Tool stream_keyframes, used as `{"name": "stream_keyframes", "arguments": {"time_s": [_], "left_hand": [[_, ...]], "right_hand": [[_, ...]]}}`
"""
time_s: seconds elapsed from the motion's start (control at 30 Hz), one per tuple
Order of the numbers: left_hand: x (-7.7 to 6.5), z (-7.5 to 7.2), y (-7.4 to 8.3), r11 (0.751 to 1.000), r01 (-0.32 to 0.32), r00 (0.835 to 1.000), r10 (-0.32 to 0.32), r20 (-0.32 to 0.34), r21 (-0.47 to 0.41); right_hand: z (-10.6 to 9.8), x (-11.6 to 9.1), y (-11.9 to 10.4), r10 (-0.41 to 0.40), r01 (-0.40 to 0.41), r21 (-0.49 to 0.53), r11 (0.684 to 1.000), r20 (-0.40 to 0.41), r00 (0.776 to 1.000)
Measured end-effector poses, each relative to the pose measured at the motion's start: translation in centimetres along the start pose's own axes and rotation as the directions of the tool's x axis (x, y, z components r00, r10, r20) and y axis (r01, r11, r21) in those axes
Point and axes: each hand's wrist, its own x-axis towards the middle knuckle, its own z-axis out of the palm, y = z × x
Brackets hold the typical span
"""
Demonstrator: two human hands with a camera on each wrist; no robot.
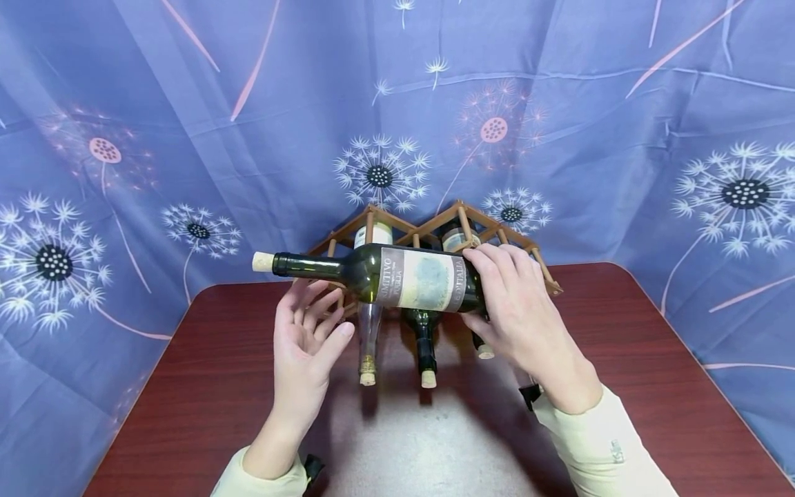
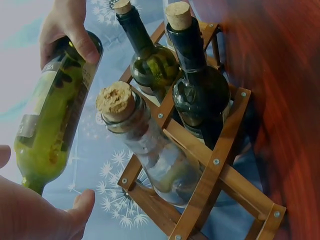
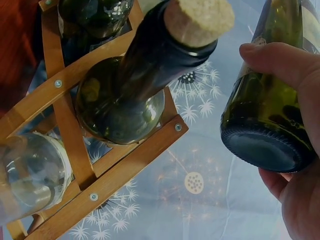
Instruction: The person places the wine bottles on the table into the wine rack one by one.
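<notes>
A green wine bottle (image 1: 422, 279) with a cork lies nearly level above the rack, its neck toward the left. My right hand (image 1: 518, 314) grips it around its base end, with thumb (image 3: 265, 57) and fingers on opposite sides. Below the bottle's neck is my left hand (image 1: 310, 345), its fingers spread and loosely bent; whether they touch the glass I cannot tell. Behind the held bottle stands a wooden wine rack (image 2: 220, 170). In it lie a clear corked bottle (image 2: 165, 160), a dark corked bottle (image 2: 200, 95) and a green corked bottle (image 2: 152, 65).
The rack stands at the back of a reddish-brown table (image 1: 236, 352). The stored bottles' necks stick out toward me past the rack's front. A blue curtain (image 1: 286, 138) with dandelion prints hangs right behind and around the table.
</notes>
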Motion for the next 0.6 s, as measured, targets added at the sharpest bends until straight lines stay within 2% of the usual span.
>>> {"name": "stream_keyframes", "arguments": {"time_s": [0.27,0.4,0.6], "left_hand": [[-0.17,-0.44,0.31,0.999,-0.033,0.999,0.034,-0.029,0.019],[-0.21,-0.60,0.45,0.992,-0.121,0.992,0.121,-0.021,0.030],[-0.23,-0.75,0.66,0.963,-0.258,0.966,0.258,0.006,0.073]], "right_hand": [[-0.02,-0.18,0.42,0.029,-0.029,-0.012,1.000,0.016,0.999],[-0.04,-0.24,0.58,0.034,-0.033,-0.016,0.999,0.022,0.999],[0.03,-0.32,0.80,0.034,-0.033,-0.019,0.999,0.025,0.999]]}}
